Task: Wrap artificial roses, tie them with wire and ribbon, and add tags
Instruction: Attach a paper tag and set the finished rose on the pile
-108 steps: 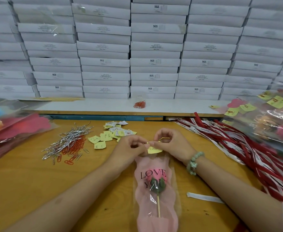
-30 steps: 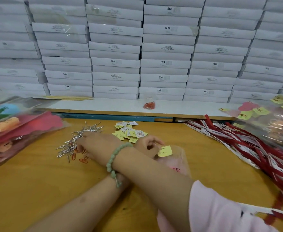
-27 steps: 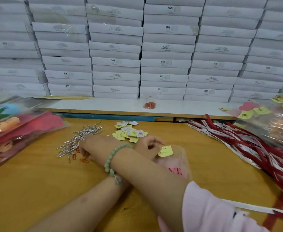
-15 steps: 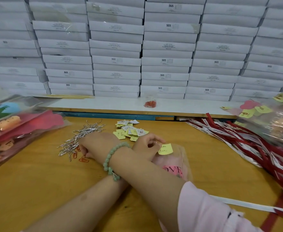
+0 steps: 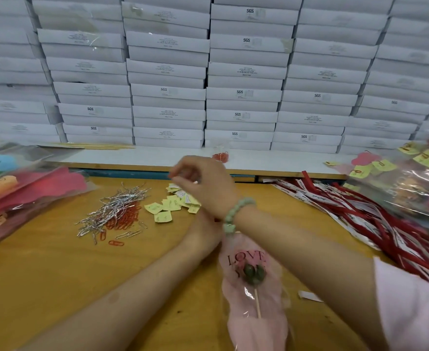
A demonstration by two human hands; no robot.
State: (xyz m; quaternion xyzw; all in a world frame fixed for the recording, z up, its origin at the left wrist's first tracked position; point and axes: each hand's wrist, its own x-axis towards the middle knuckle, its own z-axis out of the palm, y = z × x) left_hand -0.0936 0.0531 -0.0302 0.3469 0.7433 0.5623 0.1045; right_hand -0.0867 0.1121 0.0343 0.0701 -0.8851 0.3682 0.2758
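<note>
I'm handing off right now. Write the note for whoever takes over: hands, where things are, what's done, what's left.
Right hand: raised over the tags, fingers curled; too blurred to tell if it pinches anything.
Left hand: mostly hidden under the right wrist, near the top of the rose.
The rose lies sleeved in front. Wires and clips are to the left, ribbons to the right.
Done: rose sleeved.
Left: no wire or ribbon shows on it, and its top is hidden, so I cannot tell if it is tagged. Tie, add ribbon, check the tag.
</note>
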